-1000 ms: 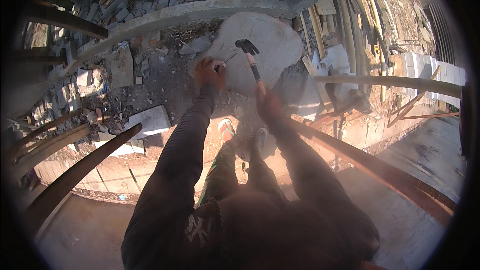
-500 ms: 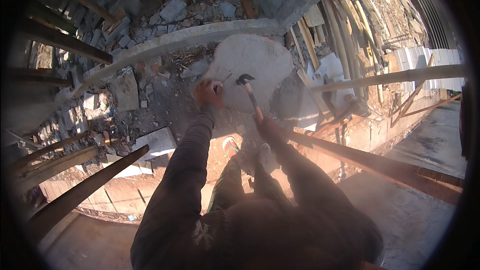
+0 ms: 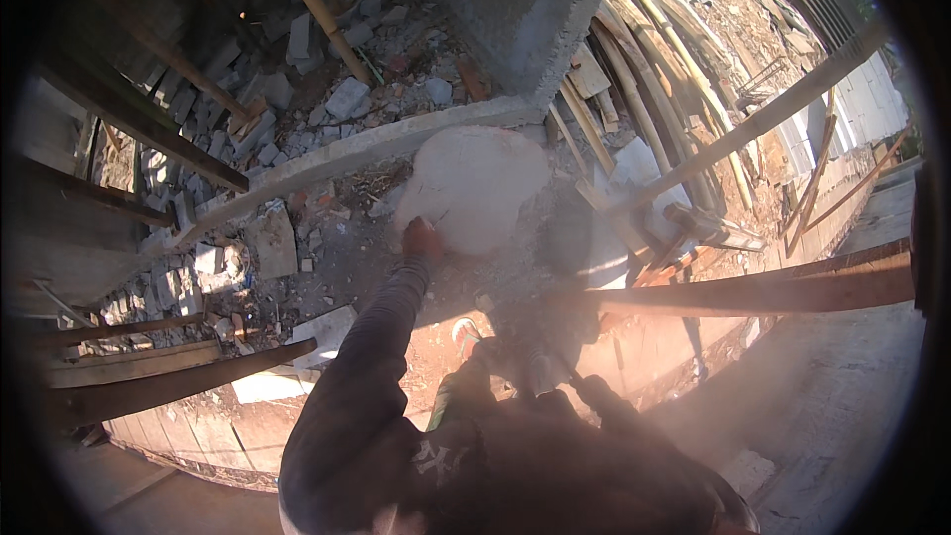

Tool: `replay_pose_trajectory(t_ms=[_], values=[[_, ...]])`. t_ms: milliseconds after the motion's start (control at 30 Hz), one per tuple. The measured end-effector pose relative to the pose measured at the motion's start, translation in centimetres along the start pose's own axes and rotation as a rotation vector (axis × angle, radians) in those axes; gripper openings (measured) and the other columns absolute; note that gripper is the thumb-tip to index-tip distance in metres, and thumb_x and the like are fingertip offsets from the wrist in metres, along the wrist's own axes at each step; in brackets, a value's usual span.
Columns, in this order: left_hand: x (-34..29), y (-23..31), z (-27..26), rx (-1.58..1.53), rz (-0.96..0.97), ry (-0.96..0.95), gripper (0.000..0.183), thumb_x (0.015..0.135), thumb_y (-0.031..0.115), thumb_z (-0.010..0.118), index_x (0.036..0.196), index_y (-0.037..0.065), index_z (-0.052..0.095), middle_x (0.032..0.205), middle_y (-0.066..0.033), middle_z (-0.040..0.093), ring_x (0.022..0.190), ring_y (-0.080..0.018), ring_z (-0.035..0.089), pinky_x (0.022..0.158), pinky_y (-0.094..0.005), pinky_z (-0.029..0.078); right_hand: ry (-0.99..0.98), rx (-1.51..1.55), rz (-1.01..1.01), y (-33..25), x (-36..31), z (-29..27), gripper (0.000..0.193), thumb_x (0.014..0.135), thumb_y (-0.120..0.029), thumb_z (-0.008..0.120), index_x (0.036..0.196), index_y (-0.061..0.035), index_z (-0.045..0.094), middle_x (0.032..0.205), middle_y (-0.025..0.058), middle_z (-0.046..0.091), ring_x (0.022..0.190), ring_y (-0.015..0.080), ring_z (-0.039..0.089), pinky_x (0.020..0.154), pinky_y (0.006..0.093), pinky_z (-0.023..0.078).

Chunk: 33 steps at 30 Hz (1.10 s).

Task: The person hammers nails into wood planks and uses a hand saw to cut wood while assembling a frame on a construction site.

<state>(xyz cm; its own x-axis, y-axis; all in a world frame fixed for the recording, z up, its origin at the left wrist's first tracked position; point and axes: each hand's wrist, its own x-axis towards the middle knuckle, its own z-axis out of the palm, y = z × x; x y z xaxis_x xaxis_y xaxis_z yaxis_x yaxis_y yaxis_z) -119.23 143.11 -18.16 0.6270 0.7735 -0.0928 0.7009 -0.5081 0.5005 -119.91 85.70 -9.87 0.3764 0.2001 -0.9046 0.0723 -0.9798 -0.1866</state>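
Observation:
My left hand (image 3: 423, 238) is closed at the near left edge of a pale, rounded, flat slab (image 3: 480, 183). Whatever the fingers grip is too small and hazy to make out. The slab lies on the rubble-strewn ground in front of my feet, close to a low concrete kerb (image 3: 376, 144). On the right, my arm (image 3: 606, 404) is drawn back toward my body. Its hand is lost in a dark, hazy smear, and I cannot make out its fingers. The hammer cannot be seen now.
A wooden beam (image 3: 763, 287) crosses at the right, with a slanting pole (image 3: 738, 129) beyond it. Timber and bamboo (image 3: 654, 69) are stacked at the far right. Broken blocks (image 3: 347, 97) lie behind the kerb. Another board (image 3: 188, 376) juts in from the left.
My right hand has pulled back from above the slab, and the hammer it held has gone from sight. My left hand stays at the slab's edge. The whole view has shifted and tilted.

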Motion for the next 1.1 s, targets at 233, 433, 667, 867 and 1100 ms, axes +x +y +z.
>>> replay_pose_trajectory(t_ms=[233, 433, 667, 867, 1100], values=[[-20.1, 1.6, 2.4, -0.405, -0.122, -0.596, 0.038, 0.091, 0.02, 0.065, 0.125, 0.002, 0.063, 0.108, -0.0182, 0.074, 0.099, -0.0351, 0.072, 0.085, -0.0432, 0.057, 0.04, -0.104, -0.1, 25.4, -2.6, 12.3, 0.029, 0.1, -0.032, 0.062, 0.099, -0.0053, 0.074, 0.088, 0.0205, 0.074, 0.081, 0.0359, 0.074, 0.069, 0.0496, 0.058], [-31.7, 8.3, 8.3, -0.895, -0.564, -1.159, 0.03, 0.1, 0.025, 0.065, 0.124, 0.006, 0.067, 0.11, -0.0086, 0.068, 0.098, -0.0213, 0.07, 0.08, -0.04, 0.058, 0.168, 0.713, 0.305, 33.3, -8.5, 16.2, 0.034, 0.101, -0.033, 0.061, 0.093, -0.0019, 0.073, 0.079, 0.0183, 0.071, 0.075, 0.0314, 0.074, 0.061, 0.047, 0.056], [-42.0, 28.2, 15.4, -0.598, -0.246, -1.128, 0.024, 0.106, 0.029, 0.06, 0.113, 0.007, 0.061, 0.087, -0.0079, 0.063, 0.066, -0.0255, 0.068, 0.06, -0.0383, 0.058, 0.388, 0.76, 0.374, 44.8, -10.8, 25.4, 0.033, 0.098, -0.029, 0.061, 0.092, 0.0013, 0.071, 0.075, 0.0228, 0.071, 0.072, 0.0342, 0.074, 0.063, 0.0484, 0.057], [-46.2, 42.2, 19.8, -0.564, 0.109, -1.189, 0.021, 0.103, 0.028, 0.055, 0.102, 0.008, 0.06, 0.073, -0.007, 0.062, 0.066, -0.0248, 0.072, 0.057, -0.0396, 0.061, 1.02, 0.549, 0.087, 49.8, -9.8, 31.0, 0.036, 0.093, -0.029, 0.061, 0.105, 0.0032, 0.07, 0.086, 0.029, 0.072, 0.084, 0.0407, 0.075, 0.076, 0.0501, 0.057], [-47.0, 52.3, 27.6, -0.423, -0.008, -1.242, 0.02, 0.106, 0.025, 0.058, 0.109, 0.006, 0.063, 0.094, -0.0146, 0.072, 0.076, -0.0259, 0.075, 0.063, -0.0382, 0.061, 1.387, 1.265, 0.519, 47.7, -16.2, 16.8, 0.026, 0.095, -0.026, 0.061, 0.092, -0.0001, 0.062, 0.069, 0.012, 0.06, 0.063, 0.022, 0.062, 0.062, 0.0419, 0.05]])
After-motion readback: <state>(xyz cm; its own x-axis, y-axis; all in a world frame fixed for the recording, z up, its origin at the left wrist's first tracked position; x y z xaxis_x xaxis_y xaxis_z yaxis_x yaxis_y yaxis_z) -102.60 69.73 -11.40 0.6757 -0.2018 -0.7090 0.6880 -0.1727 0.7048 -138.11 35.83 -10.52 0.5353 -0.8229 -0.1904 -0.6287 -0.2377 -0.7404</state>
